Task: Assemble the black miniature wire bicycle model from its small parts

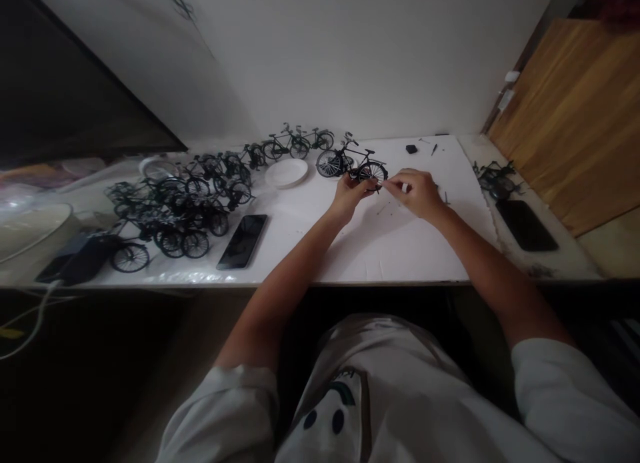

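left: heaped model bicycles (pixel 165 216), phone (pixel 243 242), white dish (pixel 287 174). centre: left hand (pixel 349 198) pinches lower edge of black bicycle (pixel 347 163), upright above white board (pixel 400 256). right hand (pixel 417 191): fingertips at its rear wheel (pixel 374 172); cannot tell whether pinching anything.

The model bicycle (pixel 343 161) has thin, metal-like members with a dark, low-sheen finish. The work board (pixel 370 250) is smooth, matt and paper-like. The round dish (pixel 287 174) is smooth and plastic-like. At left, the phone (pixel 243 242) has a glossy, glass-like face; at near left, the film (pixel 200 276) is glossy, wrinkled plastic. The right panel (pixel 590 123) is grained wood with slight sheen. The shirt (pixel 415 390) is matt cloth.
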Available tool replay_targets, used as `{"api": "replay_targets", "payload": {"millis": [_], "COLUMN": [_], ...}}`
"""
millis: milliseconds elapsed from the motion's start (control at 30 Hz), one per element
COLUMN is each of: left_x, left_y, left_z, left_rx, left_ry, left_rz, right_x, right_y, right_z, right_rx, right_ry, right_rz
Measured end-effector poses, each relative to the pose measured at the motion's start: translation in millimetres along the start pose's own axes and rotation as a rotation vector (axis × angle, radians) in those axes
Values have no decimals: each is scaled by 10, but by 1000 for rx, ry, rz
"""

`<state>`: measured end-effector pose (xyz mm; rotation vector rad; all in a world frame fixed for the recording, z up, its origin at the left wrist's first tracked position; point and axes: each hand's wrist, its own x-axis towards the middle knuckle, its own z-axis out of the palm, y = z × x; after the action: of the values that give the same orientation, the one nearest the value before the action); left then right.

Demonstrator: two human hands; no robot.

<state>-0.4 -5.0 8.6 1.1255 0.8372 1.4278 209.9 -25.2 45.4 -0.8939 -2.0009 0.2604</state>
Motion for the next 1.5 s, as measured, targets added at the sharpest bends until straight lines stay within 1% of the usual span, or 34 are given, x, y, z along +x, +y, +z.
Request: {"api": "replay_targets", "payload": {"millis": [133, 233, 300, 333, 400, 500, 567, 633, 767, 967, 1167, 1233, 1267, 1400, 1500], "left_x": [16, 15, 16, 15, 13, 5, 1, 3, 15, 39, 49, 51, 53, 78, 102], "left_y": [-4, 5, 10, 12, 18, 26, 28, 22, -3, -29, -36, -39, -40, -48, -54], "left_z": [-1, 4, 5, 6, 6, 6, 6, 6, 6, 16, 16, 15, 14, 2, -15], "left_rx": [7, 24, 24, 20, 15, 27, 40, 43, 34, -39, -88, -94, -97, -83, -76], "left_ry": [29, 26, 37, 44, 51, 54, 55, 53, 43, 46, 55, 56, 54, 73, 117], "left_rz": [-5, -11, -18, -23, -32, -45, -53, -57, -52, -56, -43, -18, -8, 10, 43], "right_x": [60, 85, 85, 80, 65, 36, 19, 8, -6, -16, -51, -62, -65, -45, -20], "right_y": [91, 171, 206, 218, 235, 253, 264, 274, 286, 323, 375, 392, 400, 410, 358], "right_z": [-145, -181, -177, -172, -158, -133, -113, -93, -63, -53, -40, -20, -6, 60, 91], "right_rx": [-121, -208, -277, -314, -386, -462, -494, -501, -483, -545, -580, -556, -532, -346, -130], "right_ry": [128, 145, 81, 24, -129, -368, -456, -480, -483, -506, -593, -576, -543, -320, -218], "right_rz": [110, 169, 196, 208, 244, 378, 462, 483, 467, 440, 379, 359, 350, 318, 327]}}
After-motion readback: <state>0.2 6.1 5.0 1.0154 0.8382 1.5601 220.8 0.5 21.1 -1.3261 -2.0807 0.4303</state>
